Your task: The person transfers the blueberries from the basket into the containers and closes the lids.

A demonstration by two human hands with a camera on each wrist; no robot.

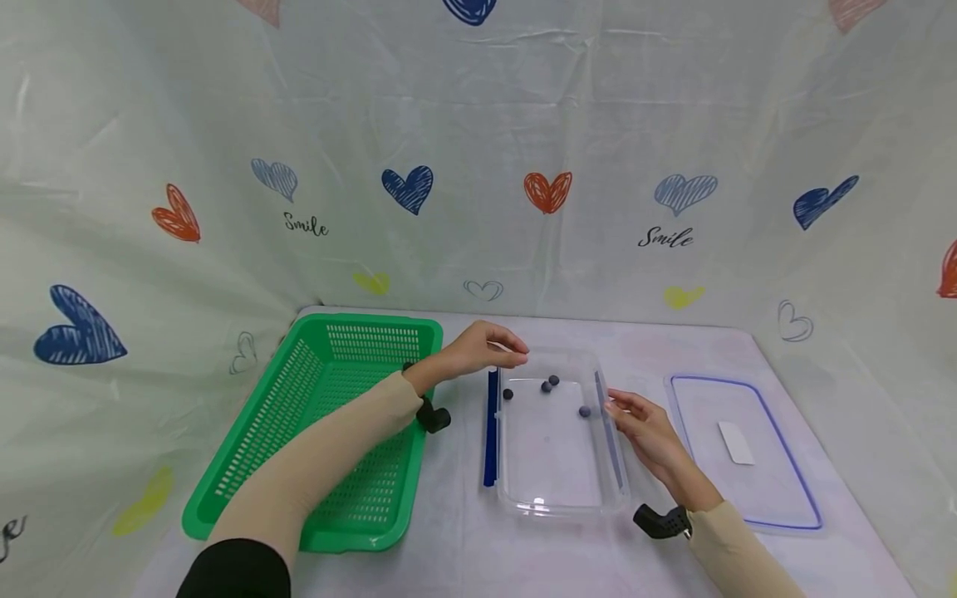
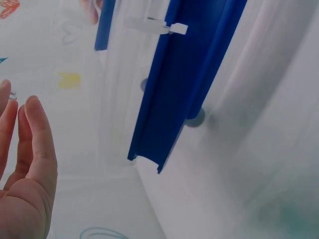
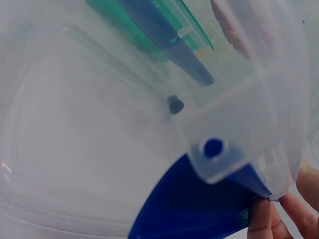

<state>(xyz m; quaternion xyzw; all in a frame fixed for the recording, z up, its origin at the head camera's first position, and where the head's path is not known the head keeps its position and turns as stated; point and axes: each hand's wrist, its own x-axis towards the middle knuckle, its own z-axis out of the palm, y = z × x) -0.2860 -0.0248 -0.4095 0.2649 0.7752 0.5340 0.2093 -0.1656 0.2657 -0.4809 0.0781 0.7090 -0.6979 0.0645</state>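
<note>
A clear plastic container [image 1: 549,505] with blue latch flaps [image 1: 490,432] stands in the middle of the table. Several small dark blueberries [image 1: 585,411] lie spread over its bottom; one blueberry [image 3: 175,105] shows through the plastic in the right wrist view. My left hand [image 1: 482,347] hovers above the far left corner of the container. Its thumb and fingers are softly bent, with a gap between them and nothing visible held. At the right side, my right hand [image 1: 649,428] pinches the container's edge by the latch flap, as the right wrist view also shows in the fingers [image 3: 299,209].
A green plastic basket [image 1: 414,473] with slotted walls stands on the left, under my left forearm. To the right lies a clear lid [image 1: 777,490] with a blue seal and a white rectangle [image 1: 736,443] on it. A heart-printed curtain [image 1: 478,241] hangs behind the table.
</note>
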